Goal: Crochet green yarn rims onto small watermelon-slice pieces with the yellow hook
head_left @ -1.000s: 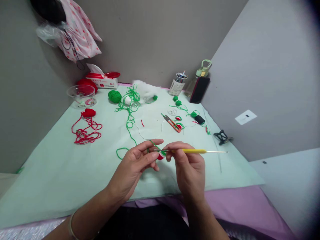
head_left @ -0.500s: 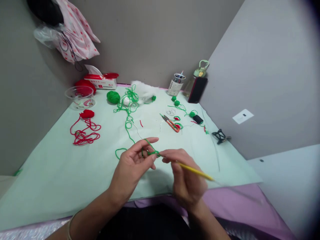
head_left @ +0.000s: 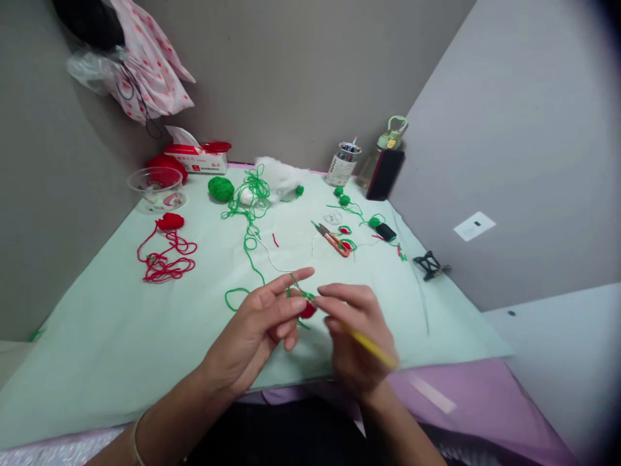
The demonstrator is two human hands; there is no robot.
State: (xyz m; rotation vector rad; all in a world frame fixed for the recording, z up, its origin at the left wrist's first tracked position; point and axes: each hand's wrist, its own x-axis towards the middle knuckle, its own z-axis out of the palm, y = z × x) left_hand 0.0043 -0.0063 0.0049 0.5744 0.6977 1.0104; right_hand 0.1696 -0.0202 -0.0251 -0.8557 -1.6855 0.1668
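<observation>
Between thumb and fingers, my left hand pinches a small red and green crochet piece. Green yarn runs over its raised index finger and trails back across the table. My right hand is closed around a crochet hook with a yellow handle, partly blurred. The hook's tip meets the green stitches at the top of the piece. A loose tangle of green yarn lies beside a green yarn ball farther back.
Orange-handled thread snips lie beyond my right hand, near small red and green pieces. Red yarn is at the left, before a clear tub. A can, a phone and a black clip stand right.
My left hand has turned, so the red part of the crochet piece now shows below the green stitches. The hook's yellow handle has swung and tilted more steeply down in my right hand.
</observation>
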